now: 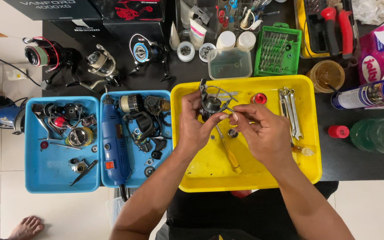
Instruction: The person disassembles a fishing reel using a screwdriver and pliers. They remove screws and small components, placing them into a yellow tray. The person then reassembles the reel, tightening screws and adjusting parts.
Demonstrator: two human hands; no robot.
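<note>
Over the yellow tray (298, 171), my left hand (195, 126) grips a dark fishing reel rotor with a wire bail arm (210, 101). My right hand (262, 132) pinches a small thin part against the reel's right side. A yellow-handled screwdriver (229, 153) lies in the tray below my hands, beside a small dark ring (233, 133). A red cap (258, 98) and several metal wrenches (290, 111) lie in the tray's upper right.
Two blue trays (50, 173) on the left hold reel parts and a blue rotary tool (113, 142). Three fishing reels (103, 64) stand behind them. A green bit set (277, 51), clear tub (230, 63), spray can (370, 93) and bottles sit behind and right. A bare foot (26, 227) shows bottom left.
</note>
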